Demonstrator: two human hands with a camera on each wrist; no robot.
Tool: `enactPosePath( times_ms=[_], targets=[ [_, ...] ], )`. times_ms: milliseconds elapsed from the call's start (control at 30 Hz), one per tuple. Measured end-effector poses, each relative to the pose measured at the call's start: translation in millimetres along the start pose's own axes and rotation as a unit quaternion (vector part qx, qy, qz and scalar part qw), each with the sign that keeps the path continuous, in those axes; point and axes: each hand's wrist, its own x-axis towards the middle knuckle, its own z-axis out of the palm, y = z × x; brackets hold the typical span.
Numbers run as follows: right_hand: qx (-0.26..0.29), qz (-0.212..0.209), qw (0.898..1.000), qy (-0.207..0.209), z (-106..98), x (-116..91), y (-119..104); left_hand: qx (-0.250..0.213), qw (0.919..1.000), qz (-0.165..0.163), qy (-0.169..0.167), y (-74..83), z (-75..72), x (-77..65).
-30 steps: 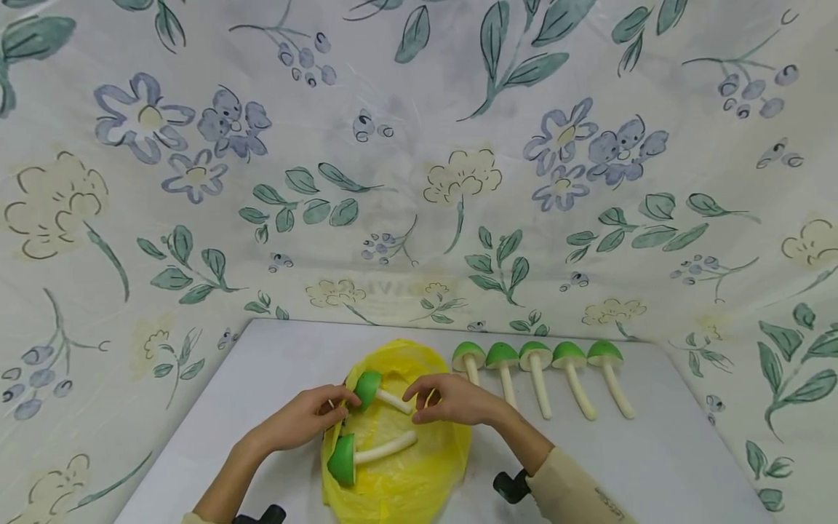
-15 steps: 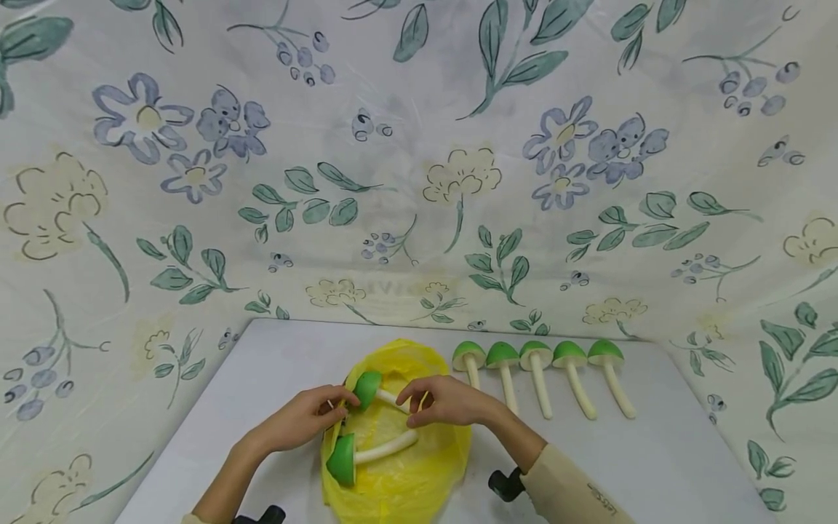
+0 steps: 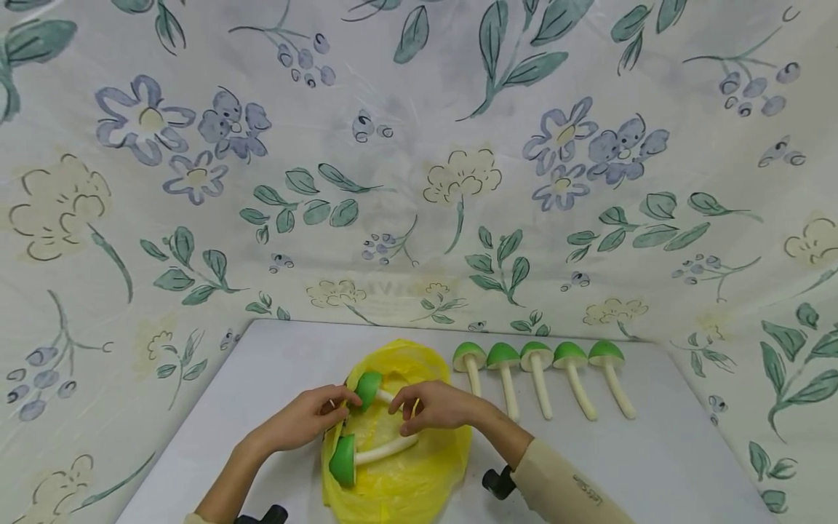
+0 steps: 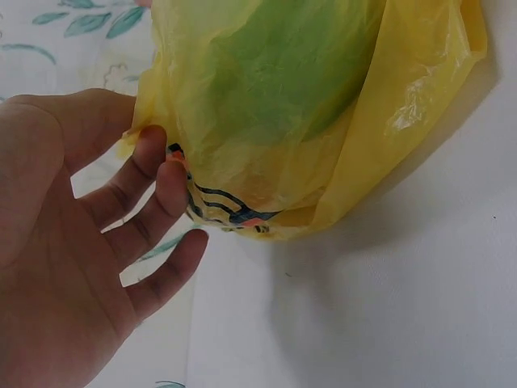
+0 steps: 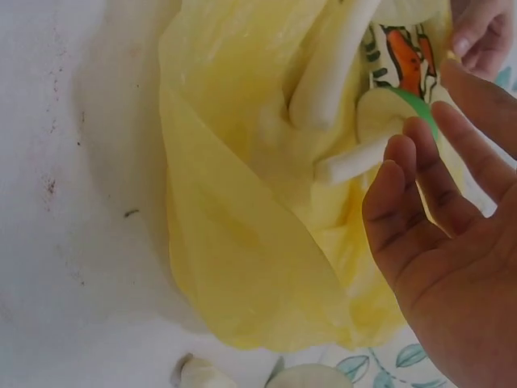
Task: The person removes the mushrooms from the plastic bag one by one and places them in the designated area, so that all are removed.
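A yellow plastic bag [image 3: 419,480] lies spread open on the white table, with two green-capped toy mushrooms in its mouth. Their caps point left: the upper mushroom [image 3: 369,389], the lower mushroom [image 3: 343,463]. My left hand [image 3: 302,420] pinches the bag's left edge between thumb and fingers; the left wrist view shows the pinched bag [image 4: 291,178] with a green cap showing through. My right hand [image 3: 435,406] hovers over the bag near the white stems, fingers loosely bent, holding nothing. In the right wrist view those fingers stand beside a stem [image 5: 347,164], apart from it or barely near.
Several more green-capped mushrooms [image 3: 538,378] lie in a row at the back right of the table [image 3: 655,466], caps toward the far edge. A floral cloth [image 3: 419,145] hangs behind the table. Dark camera mounts [image 3: 499,483] sit at the wrists.
My right hand has moved slightly left and down over the bag, now covering more of the upper mushroom's stem. The left hand, bag and mushrooms stay in place.
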Motion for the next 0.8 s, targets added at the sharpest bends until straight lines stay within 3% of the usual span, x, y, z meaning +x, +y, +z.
enactPosePath(
  times_ms=[467, 800],
  targets=[
    [-0.024, -0.013, 0.999, -0.031, 10.3, 18.4, -1.0, -0.003, 1.0000, -0.005, -0.002, -1.3, -0.5, -0.8],
    [-0.029, 0.013, 0.999, -0.041, 18.4, 26.4, 4.0, -0.012, 0.9999, -0.008, -0.005, -2.3, -1.1, -1.9]
  ],
)
